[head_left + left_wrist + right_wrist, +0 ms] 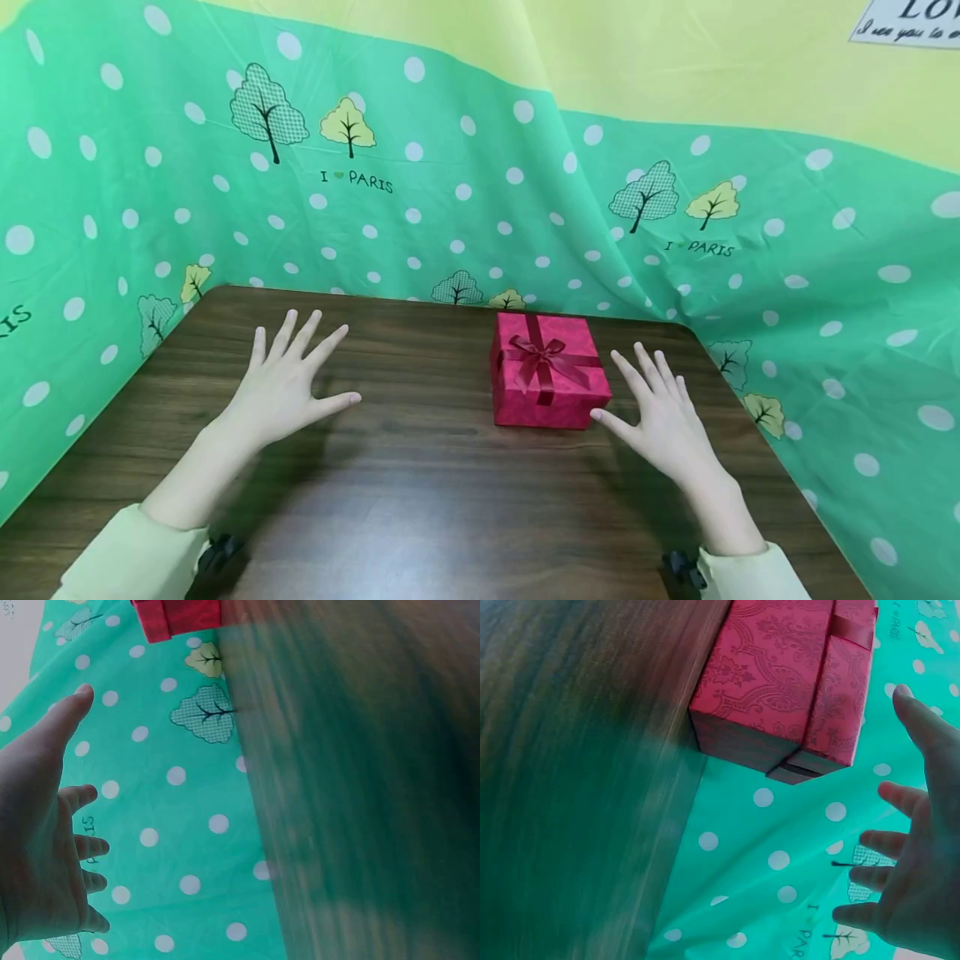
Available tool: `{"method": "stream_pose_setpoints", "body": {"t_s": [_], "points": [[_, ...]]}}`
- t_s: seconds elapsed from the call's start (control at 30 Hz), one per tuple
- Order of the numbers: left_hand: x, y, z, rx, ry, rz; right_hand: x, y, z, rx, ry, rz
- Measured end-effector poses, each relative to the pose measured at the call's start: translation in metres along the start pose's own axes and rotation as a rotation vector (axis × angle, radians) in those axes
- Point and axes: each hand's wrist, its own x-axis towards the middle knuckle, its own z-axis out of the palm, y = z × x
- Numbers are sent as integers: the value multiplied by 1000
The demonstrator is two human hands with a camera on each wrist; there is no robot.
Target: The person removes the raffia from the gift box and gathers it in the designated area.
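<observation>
A red gift box (551, 367) with a dark red ribbon and bow on its lid stands on the brown table toward the back, right of the middle. My right hand (663, 421) is held over the table just right of the box, fingers spread, its thumb tip overlapping the box's front right corner in the head view. The right wrist view shows a gap between that hand (919, 847) and the patterned box (780, 682). Well to the left of the box, my left hand (277, 392) hovers with spread fingers and holds nothing.
The wooden table (420, 500) has rounded back corners. A green polka-dot cloth (465, 167) with printed trees and a yellow upper band hangs close behind it and along both sides. Dark straps (219, 552) show at the sleeve cuffs.
</observation>
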Motion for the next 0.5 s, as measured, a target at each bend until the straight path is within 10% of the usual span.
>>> {"method": "stream_pose_setpoints", "body": {"t_s": [0.5], "points": [[34,33,-6,-30,23,81,17,1,-3,73,17,-11]]}}
